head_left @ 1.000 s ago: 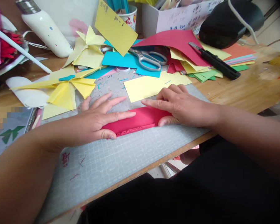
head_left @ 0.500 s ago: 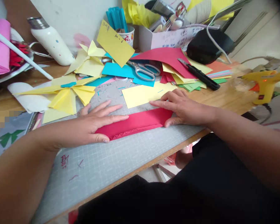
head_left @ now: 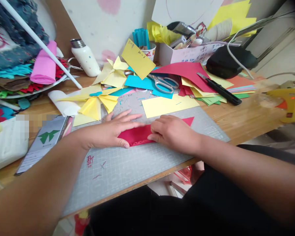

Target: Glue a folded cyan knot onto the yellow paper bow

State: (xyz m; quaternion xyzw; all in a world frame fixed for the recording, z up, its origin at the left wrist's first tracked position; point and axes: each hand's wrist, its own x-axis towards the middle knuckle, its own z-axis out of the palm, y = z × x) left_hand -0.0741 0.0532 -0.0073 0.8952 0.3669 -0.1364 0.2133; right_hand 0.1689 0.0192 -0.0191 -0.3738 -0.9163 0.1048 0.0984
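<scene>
A folded strip of red paper (head_left: 137,133) lies on the grey cutting mat (head_left: 127,170), its near edge creased with a row of small triangles. My left hand (head_left: 113,131) rests flat over the strip's left end, fingers spread and thumb at the near edge. Across the middle of the strip my right hand (head_left: 168,131) presses with curled fingers, the thumb against the creased edge; what lies beneath its fingers is hidden. The pointed right end of the strip shows beyond it. Just behind is a flat pale yellow strip of paper (head_left: 169,105).
Scissors (head_left: 163,83) and a black utility knife (head_left: 220,88) lie among coloured paper behind the mat. A yellow glue gun (head_left: 293,103) is at the right. Folded yellow paper (head_left: 90,105), a white bottle (head_left: 86,59) and a phone (head_left: 43,144) are on the left.
My right hand has slid left from the strip's right end to its middle, and its fingers have curled. The left hand stays flat on the paper. The view has shifted left.
</scene>
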